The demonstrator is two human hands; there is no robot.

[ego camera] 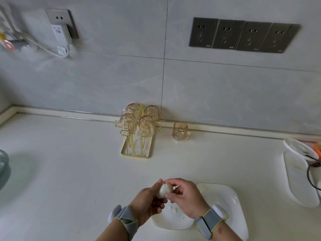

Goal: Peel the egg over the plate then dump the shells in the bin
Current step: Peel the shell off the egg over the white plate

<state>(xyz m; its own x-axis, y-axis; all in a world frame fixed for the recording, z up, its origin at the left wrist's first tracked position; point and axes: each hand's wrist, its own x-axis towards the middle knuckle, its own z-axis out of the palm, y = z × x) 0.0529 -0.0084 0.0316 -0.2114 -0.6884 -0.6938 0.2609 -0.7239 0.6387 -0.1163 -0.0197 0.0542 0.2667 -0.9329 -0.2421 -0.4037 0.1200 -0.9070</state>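
A pale egg (164,190) is held above the left part of a white square plate (231,202) on the counter. My left hand (147,202) cups and grips the egg from the left and below. My right hand (186,197) pinches the egg's top and right side with thumb and fingertips. A few small white shell bits (173,208) lie on the plate under the hands. Both wrists wear grey bands. No bin is in view.
A gold rack (137,136) with several amber glass cups stands at the back by the wall, one loose amber cup (180,131) to its right. A white tray with a dish and black cord (302,171) sits at the right edge. A glass lid (3,164) lies far left.
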